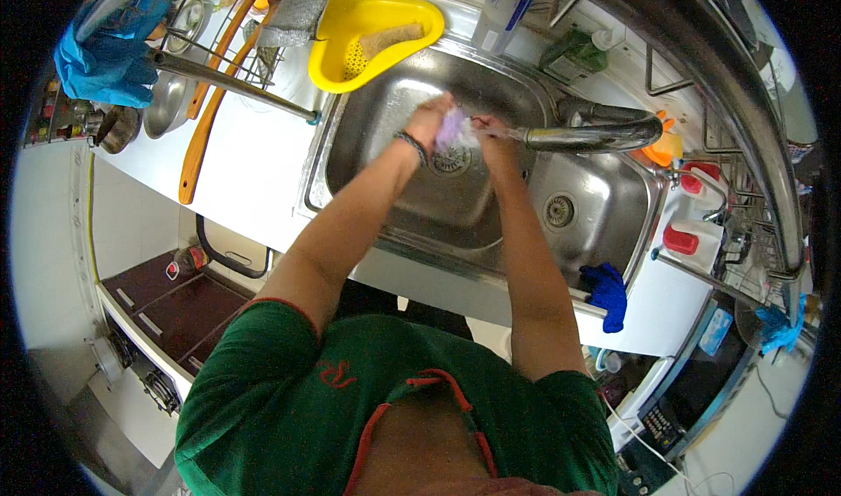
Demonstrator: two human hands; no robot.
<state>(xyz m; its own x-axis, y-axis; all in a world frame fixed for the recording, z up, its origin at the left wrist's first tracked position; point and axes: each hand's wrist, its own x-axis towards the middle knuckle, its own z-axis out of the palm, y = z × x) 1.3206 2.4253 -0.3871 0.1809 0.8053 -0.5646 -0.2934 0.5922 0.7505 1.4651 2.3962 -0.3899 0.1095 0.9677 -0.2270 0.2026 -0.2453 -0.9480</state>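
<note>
Over the large basin of the steel sink [385, 181], my two hands are close together. My left hand [427, 121], with a dark band at its wrist, is closed round a small light purple soft thing [451, 129]. Blur hides whether that is a sponge or a cloth. White foam or splashing water [470, 134] lies between it and my right hand [496, 137]. The tip of the faucet [578, 137] is just beside my right hand, and water runs from it. Motion smears the fingers of my right hand.
Behind the basin sit a yellow corner strainer [385, 13] with a tan scrubber [391, 39], a white bottle [505, 10] and a green soap bottle [574, 56]. A blue cloth [604, 296] hangs over the front edge of the small basin. Wooden utensils [203, 137] lie left.
</note>
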